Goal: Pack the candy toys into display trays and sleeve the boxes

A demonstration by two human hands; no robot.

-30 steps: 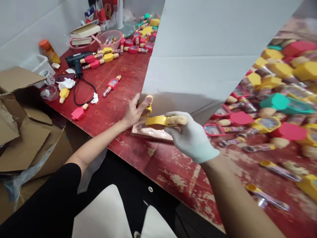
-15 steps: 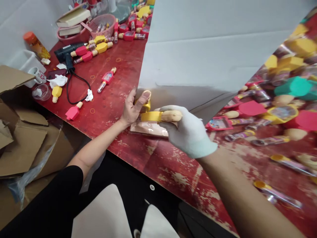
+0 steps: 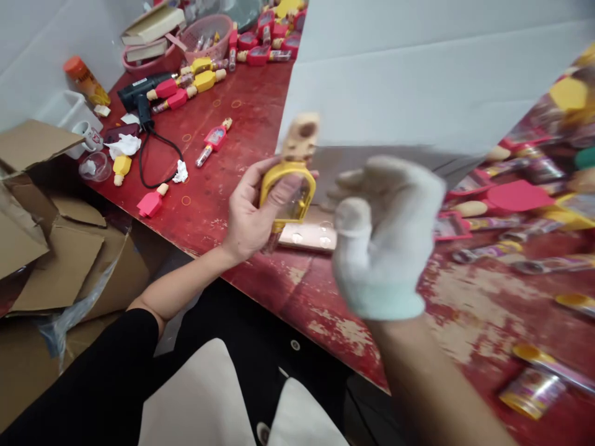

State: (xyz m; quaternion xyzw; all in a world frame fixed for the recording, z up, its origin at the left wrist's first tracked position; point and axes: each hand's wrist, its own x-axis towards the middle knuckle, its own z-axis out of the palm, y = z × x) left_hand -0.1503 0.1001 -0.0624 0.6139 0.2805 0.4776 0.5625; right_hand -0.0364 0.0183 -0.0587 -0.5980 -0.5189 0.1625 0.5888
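My bare left hand (image 3: 253,214) is closed round a yellow-framed plastic toy (image 3: 289,168). The thumb lies across its clear window, and a beige, spotted top piece sticks up above it. The toy's lower end is partly hidden behind my fingers. To its right, my right hand (image 3: 383,229), in a white glove, is raised with fingers curved and apart from the thumb. It is blurred by motion, and nothing shows in it. Between the hands, a flat, shiny pinkish-gold object (image 3: 309,236) lies on the red table (image 3: 260,291).
A large white cardboard panel (image 3: 395,74) rises behind my hands. Pink and yellow toys (image 3: 515,195) are heaped at the right. A heat gun (image 3: 139,96) with a black cord, a mug (image 3: 88,135) and a pink basket (image 3: 209,34) stand at the left. Opened cardboard (image 3: 65,248) lies beside the table.
My right hand has let go of the yellow toy with the beige top and moved right. My left hand now holds a yellow toy upright, its window facing me. The view has shifted slightly.
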